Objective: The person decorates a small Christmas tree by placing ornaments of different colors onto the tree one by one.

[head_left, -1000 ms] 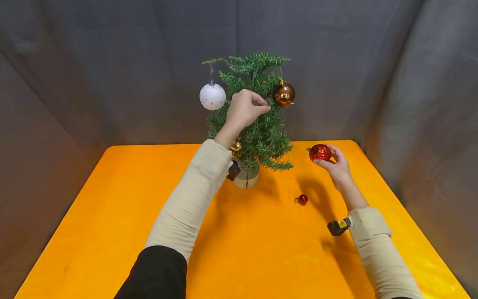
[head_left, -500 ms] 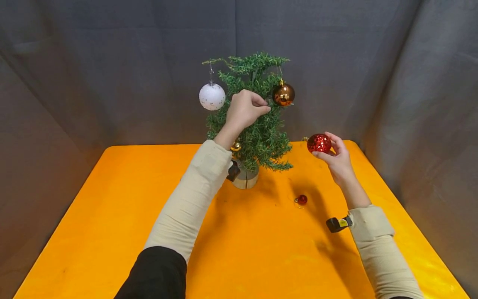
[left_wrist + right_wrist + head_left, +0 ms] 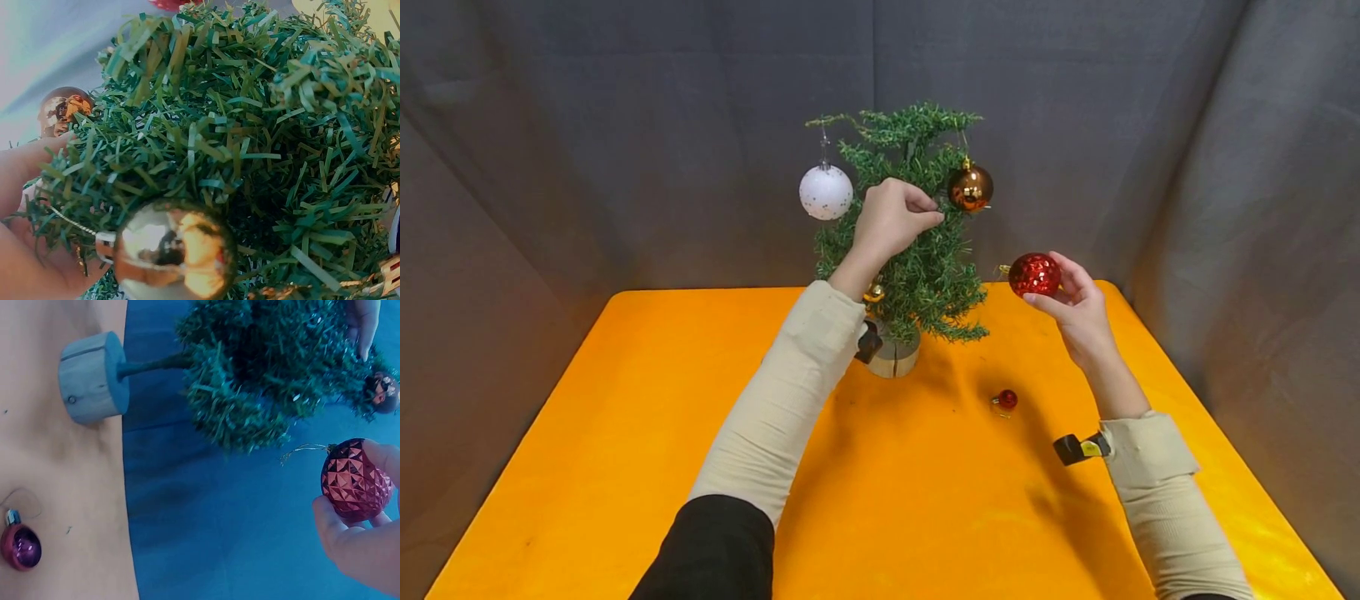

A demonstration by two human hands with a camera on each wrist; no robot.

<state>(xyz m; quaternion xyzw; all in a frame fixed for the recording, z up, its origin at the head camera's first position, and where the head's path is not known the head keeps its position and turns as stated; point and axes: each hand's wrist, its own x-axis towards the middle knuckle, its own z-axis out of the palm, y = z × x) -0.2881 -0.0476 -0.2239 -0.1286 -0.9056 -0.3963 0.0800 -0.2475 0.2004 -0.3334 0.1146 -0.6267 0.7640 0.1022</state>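
Note:
A small artificial Christmas tree [image 3: 925, 267] stands on a round wooden base [image 3: 94, 378]. My left hand [image 3: 893, 218] is in front of its upper part, thumb and forefinger pinching a branch; greenery partly hides the fingers in the left wrist view. To the right of the tree, my right hand [image 3: 1081, 312] holds a red faceted bauble [image 3: 1034, 275] above the table. Its gold loop points toward the tree. Close to my left fingertips hangs a bronze bauble [image 3: 970, 189]. A white speckled bauble [image 3: 826, 192] hangs at the left, and a small gold bauble [image 3: 175, 250] lower down.
A small red bauble [image 3: 1007, 400] with a thread lies on the orange table [image 3: 925, 500], right of the tree's base. Grey curtains [image 3: 700, 150] enclose the back and sides. A camera [image 3: 1078, 450] is strapped to the right wrist.
My right hand has raised the red bauble and brought it slightly left, nearer the tree. My left hand has stayed in place.

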